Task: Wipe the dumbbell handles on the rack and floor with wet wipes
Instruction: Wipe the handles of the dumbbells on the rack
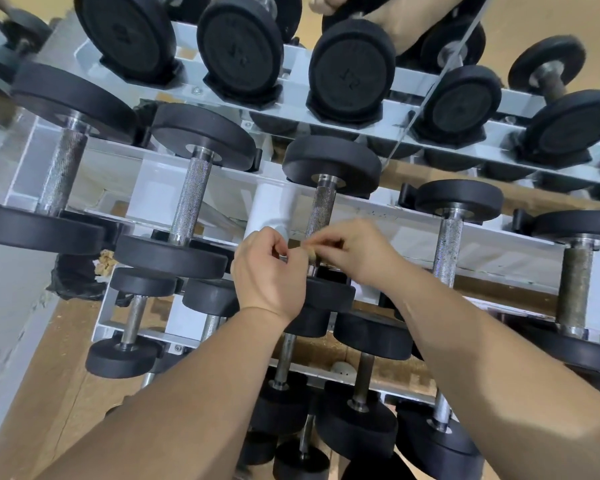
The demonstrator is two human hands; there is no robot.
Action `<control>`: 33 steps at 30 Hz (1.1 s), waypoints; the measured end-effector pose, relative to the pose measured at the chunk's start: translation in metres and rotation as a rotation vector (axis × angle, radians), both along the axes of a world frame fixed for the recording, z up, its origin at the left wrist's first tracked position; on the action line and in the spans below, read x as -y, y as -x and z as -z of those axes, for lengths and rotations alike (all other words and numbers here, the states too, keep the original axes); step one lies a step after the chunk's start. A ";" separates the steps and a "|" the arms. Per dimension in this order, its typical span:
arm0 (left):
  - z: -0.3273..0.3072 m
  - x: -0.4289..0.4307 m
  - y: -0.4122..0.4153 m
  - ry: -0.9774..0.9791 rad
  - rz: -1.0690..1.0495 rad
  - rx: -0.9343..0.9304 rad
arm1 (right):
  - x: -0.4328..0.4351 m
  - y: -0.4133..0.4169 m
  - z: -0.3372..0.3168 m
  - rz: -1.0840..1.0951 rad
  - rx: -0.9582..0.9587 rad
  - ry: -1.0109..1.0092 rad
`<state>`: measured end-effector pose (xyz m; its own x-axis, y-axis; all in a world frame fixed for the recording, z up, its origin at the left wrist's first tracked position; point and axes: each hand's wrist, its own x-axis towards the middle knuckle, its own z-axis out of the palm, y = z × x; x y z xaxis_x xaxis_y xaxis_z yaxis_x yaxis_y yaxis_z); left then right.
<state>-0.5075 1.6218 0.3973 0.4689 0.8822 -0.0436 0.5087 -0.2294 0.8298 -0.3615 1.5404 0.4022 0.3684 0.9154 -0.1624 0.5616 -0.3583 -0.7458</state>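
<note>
The left hand [269,271] and right hand [355,252] pinched a small tan bit [309,252] by the rough grey metal dumbbell handle [323,206] on the white metal rack [271,202], which looked hard, heavy and best gripped mid-bar.

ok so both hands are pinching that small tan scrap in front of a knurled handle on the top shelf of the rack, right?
Not the top shelf. The head view shows the left hand and the right hand pinching the small tan scrap in front of a knurled handle on the middle shelf of the rack.
</note>
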 end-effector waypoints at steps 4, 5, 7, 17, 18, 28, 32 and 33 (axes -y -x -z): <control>0.000 0.000 0.001 0.012 -0.001 0.006 | -0.001 -0.001 0.002 -0.071 0.059 -0.046; 0.001 -0.001 0.001 0.019 -0.007 0.010 | -0.009 -0.005 0.003 -0.045 0.135 -0.069; 0.000 0.000 0.002 0.024 -0.014 0.021 | -0.026 -0.019 0.001 0.107 0.248 -0.112; -0.005 0.011 -0.003 0.090 -0.200 0.120 | -0.003 0.007 -0.010 -0.153 0.388 0.014; -0.007 0.013 -0.002 0.141 -0.235 0.158 | -0.007 0.005 -0.012 -0.170 0.424 0.048; 0.012 0.027 0.050 0.186 -0.024 0.154 | -0.034 0.020 -0.017 0.029 0.631 0.138; 0.017 0.020 0.057 0.170 0.032 0.146 | -0.026 0.023 -0.028 -0.186 0.529 0.245; 0.017 0.017 0.057 0.190 0.038 0.147 | -0.032 0.019 -0.030 -0.228 0.566 0.274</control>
<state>-0.5650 1.6044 0.3807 0.5155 0.8462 -0.1353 0.3728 -0.0792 0.9245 -0.3807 1.5722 0.4325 0.2674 0.9336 -0.2383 0.9236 -0.3189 -0.2129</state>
